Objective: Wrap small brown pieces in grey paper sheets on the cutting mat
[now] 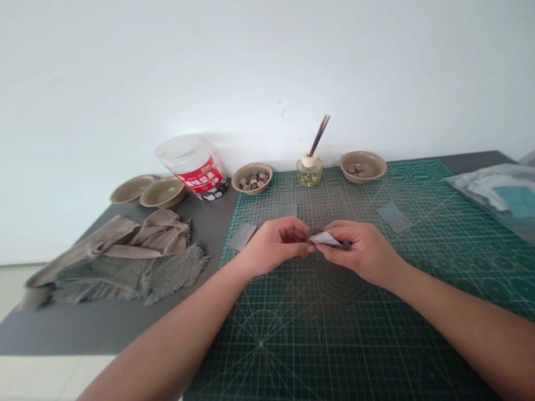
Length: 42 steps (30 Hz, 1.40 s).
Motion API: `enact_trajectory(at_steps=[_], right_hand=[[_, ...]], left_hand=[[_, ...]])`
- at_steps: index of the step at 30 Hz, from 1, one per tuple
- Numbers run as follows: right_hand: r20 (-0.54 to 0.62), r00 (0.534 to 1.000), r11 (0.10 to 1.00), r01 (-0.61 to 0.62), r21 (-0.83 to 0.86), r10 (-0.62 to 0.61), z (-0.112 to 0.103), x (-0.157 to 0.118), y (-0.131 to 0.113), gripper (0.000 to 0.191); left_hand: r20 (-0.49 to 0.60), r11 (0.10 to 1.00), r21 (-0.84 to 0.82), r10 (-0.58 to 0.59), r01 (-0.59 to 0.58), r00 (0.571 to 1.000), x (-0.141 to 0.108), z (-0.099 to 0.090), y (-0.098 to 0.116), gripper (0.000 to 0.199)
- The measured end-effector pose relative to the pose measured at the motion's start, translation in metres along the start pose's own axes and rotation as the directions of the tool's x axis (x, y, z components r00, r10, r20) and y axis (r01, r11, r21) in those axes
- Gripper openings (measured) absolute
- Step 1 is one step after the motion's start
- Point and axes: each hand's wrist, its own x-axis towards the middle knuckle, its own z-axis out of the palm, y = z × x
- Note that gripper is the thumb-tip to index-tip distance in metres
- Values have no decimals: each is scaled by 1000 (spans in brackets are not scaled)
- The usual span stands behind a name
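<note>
Over the middle of the mat, my two hands meet at the fingertips. In my right hand [361, 249] is a small folded piece of sandpaper [326, 239], pale on one face and dark on the other. My left hand [282, 243] is closed in a pinch at its left end, against a small brownish thing [314, 231] mostly hidden by the fingers. Small grey sheets, much like sandpaper, lie around: one [242, 236] left of my left hand, another [286, 211] behind it, a third [393, 217] to the right.
A green cutting mat [288, 328] covers much of the dark table. Along the wall stand a bowl [239, 185] of small brown pieces, a reed diffuser [310, 170], another bowl [376, 161], a tilted plastic jar [196, 167]. Cloths [129, 267] lie left; a plastic bag [501, 195] lies right.
</note>
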Motion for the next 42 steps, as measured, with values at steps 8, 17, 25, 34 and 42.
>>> enact_trajectory(at_steps=[8, 17, 25, 34, 42], right_hand=[[22, 999, 1000, 23, 5, -23, 1, 0, 1, 10], [-9, 1000, 1000, 24, 17, -24, 5, -1, 0, 11], [9, 1000, 999, 4, 48, -5, 3, -1, 0, 10], [135, 971, 964, -217, 151, 198, 2, 0, 1, 10], [-16, 999, 997, -41, 72, 42, 1, -1, -2, 10]], left_hand=[[39, 999, -1, -38, 38, 999, 1, -1, 0, 21], [32, 999, -7, -36, 36, 999, 2, -3, -3, 22], [37, 998, -58, -27, 29, 999, 1, -1, -2, 21], [57, 996, -64, -54, 58, 997, 2, -3, -5, 23], [24, 997, -63, -37, 38, 999, 0, -1, 1, 24]])
